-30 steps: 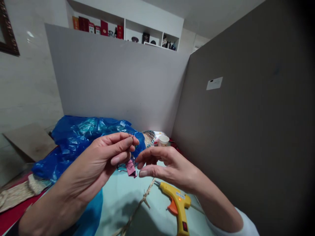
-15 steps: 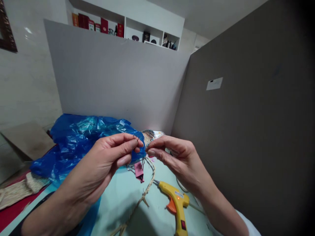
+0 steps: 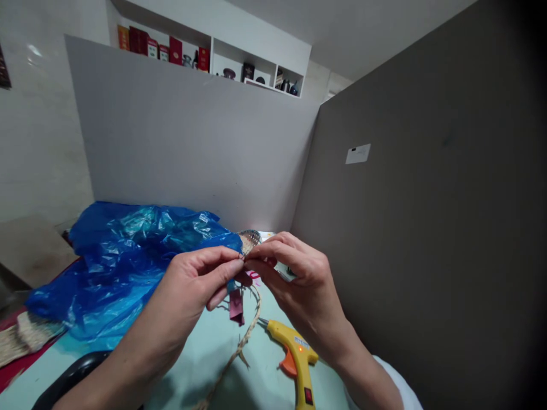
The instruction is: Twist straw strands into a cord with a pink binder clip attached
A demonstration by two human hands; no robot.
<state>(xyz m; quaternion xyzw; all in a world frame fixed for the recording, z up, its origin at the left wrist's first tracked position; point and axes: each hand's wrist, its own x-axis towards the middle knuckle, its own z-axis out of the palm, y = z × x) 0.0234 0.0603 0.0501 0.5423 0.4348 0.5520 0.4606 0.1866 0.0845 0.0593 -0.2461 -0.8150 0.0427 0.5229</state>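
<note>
Left hand [image 3: 194,283] and right hand [image 3: 299,276] pinch at a thin strand [image 3: 241,256] (barely visible).

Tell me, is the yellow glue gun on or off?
Probably on: a small orange light glows on the side of the yellow glue gun. I can't tell whether it's hot.

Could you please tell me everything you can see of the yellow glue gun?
The glue gun has a yellow, plastic-looking body, orange trigger, metallic nozzle, pale label, lit orange light and red switch low on its handle. It lies on the pale green tabletop, nozzle near the braided cord; nobody is holding it.
</note>
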